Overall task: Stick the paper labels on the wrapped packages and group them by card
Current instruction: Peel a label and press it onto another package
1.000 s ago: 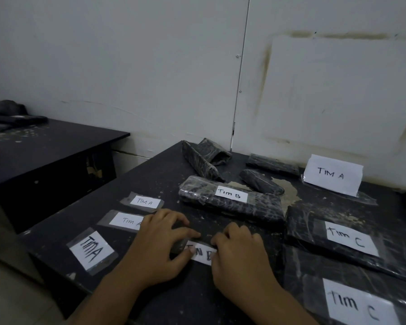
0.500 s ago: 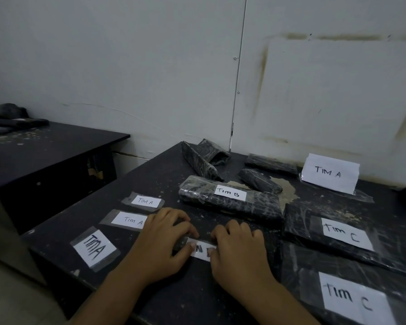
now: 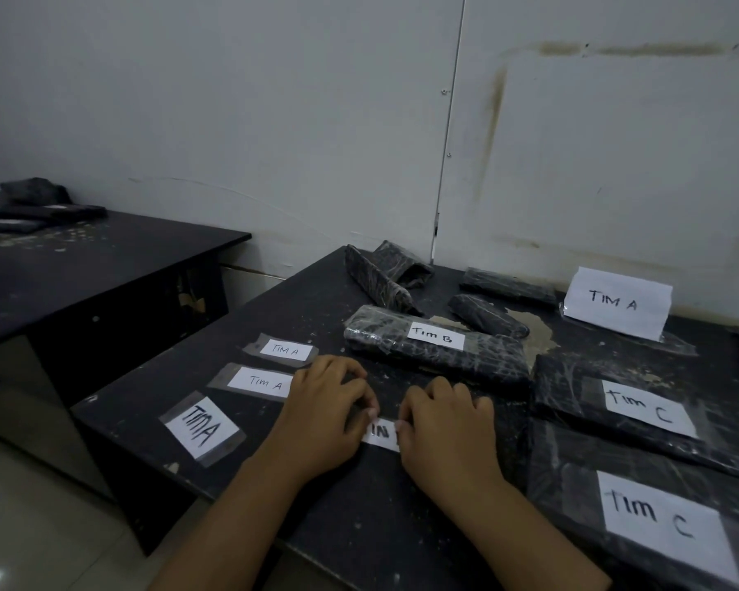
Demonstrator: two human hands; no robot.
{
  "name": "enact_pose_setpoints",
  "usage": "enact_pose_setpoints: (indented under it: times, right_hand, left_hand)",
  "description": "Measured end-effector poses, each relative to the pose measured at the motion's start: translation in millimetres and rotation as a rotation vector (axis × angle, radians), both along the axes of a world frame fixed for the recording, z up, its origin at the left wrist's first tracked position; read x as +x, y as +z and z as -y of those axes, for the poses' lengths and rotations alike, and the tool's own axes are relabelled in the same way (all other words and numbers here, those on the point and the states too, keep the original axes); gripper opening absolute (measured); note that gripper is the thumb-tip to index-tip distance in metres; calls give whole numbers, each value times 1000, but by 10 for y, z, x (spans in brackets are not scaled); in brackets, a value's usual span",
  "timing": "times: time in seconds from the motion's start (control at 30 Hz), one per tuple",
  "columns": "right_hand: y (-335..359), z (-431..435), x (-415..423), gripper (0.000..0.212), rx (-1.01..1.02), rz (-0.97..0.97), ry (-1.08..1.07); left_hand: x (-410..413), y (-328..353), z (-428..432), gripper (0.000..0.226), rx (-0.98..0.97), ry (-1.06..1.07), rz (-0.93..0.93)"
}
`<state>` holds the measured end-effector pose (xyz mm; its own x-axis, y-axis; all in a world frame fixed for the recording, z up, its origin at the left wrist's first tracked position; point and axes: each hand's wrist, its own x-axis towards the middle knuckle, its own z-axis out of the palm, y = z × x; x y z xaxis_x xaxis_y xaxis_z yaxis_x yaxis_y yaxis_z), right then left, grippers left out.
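A white paper label (image 3: 379,433) lies on the black table (image 3: 299,300) between my hands; only the letters "IN" show. My left hand (image 3: 323,420) pinches its left end with curled fingers and thumb. My right hand (image 3: 446,432) covers and pinches its right end. Three taped "TIM A" labels (image 3: 265,382) lie on the table to the left. Behind my hands lies a black wrapped package marked "TIM B" (image 3: 436,349). At the right are two packages marked "TIM C" (image 3: 647,413), one behind the other. A folded "TIM A" card (image 3: 617,302) stands at the back right.
Several unlabelled black wrapped packages (image 3: 385,277) lie at the table's back by the white wall. A second dark table (image 3: 82,266) stands to the left across a gap, with more dark bundles (image 3: 39,206) on its far end. The table's front edge runs just below my wrists.
My hands have drawn closer together over the label, so less of its writing shows. Nothing else on the table has moved.
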<state>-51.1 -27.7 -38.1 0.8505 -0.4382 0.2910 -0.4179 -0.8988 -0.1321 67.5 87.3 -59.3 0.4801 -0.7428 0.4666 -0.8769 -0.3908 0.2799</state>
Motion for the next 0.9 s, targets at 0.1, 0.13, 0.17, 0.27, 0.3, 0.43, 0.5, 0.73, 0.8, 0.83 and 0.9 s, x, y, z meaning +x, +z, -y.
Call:
enact_pose_setpoints:
  times: [0.1, 0.13, 0.17, 0.27, 0.3, 0.43, 0.5, 0.73, 0.8, 0.83, 0.9]
  right_hand:
    - [-9, -2, 17, 22, 11, 5, -14]
    - [-16, -2, 20, 23, 15, 6, -18]
    - [-24, -1, 20, 24, 23, 6, -21]
    - [-44, -1, 17, 25, 37, 13, -17]
    - [-47, -1, 18, 24, 42, 19, -11]
    - [-33, -5, 19, 18, 95, 91, 19]
    - [-19, -15, 15, 15, 136, 136, 32]
    - [32, -50, 5, 28, 388, 255, 42]
    - [52, -68, 16, 29, 491, 298, 46]
    - [63, -83, 24, 28, 535, 318, 50]
    - [88, -118, 38, 28, 611, 355, 56]
  left_hand:
    - [5, -13, 16, 5, 5, -2, 4]
    - [6, -17, 20, 5, 9, -3, 7]
    - [6, -20, 23, 5, 10, -5, 11]
    - [1, -20, 19, 5, -7, 0, 27]
    - [-2, -19, 18, 6, -14, 6, 37]
    - [-17, -5, 10, 5, -64, 12, 42]
    - [-24, 3, 2, 6, -91, 10, 36]
    - [-22, 19, -20, 14, -153, 20, -13]
    - [-16, 22, -22, 14, -158, 17, -28]
    - [-15, 24, -22, 14, -160, 16, -35]
    - [-16, 26, -26, 16, -171, 19, -48]
